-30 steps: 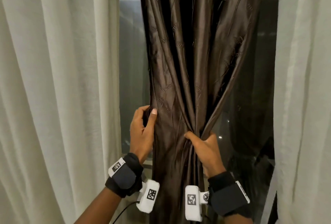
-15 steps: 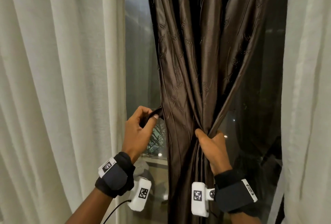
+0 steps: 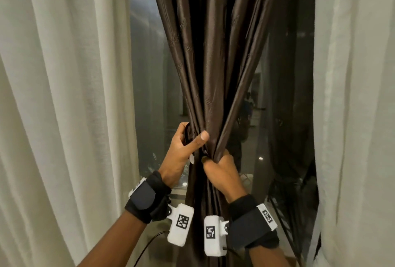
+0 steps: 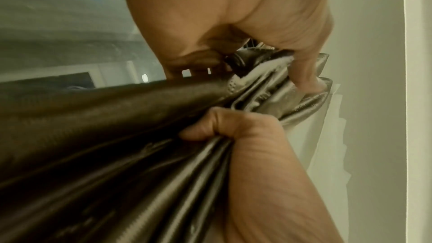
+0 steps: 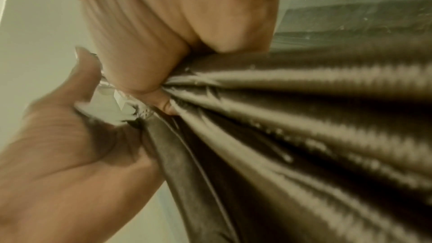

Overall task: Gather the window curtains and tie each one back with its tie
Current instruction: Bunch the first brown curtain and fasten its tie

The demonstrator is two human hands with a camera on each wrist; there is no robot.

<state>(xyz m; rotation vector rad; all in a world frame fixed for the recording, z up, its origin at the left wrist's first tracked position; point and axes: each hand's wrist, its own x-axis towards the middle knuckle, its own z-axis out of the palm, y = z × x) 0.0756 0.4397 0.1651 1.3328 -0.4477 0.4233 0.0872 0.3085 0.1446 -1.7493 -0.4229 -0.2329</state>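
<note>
A brown satin curtain (image 3: 213,63) hangs in the middle of the window, bunched into a narrow waist at hand height. My right hand (image 3: 215,161) grips that bunch from the right in a fist. Just above it my left hand (image 3: 191,137) wraps round the bunch from the left, thumb laid across the front. It holds the dark tie, whose white patch end (image 3: 191,158) pokes out under the palm. The left wrist view shows the tie's white end (image 4: 268,67) pinched against the folds (image 4: 117,117). Most of the tie is hidden behind the curtain.
White sheer curtains hang at the left (image 3: 64,96) and the right (image 3: 352,96). The window glass (image 3: 147,74) behind is dark with small lights and reflections. A railing (image 3: 284,213) shows low on the right outside.
My left hand, which held the tie out to the left, has moved right and closed round the bunch above my right hand. The curtain is gathered tighter. The view has tilted upward.
</note>
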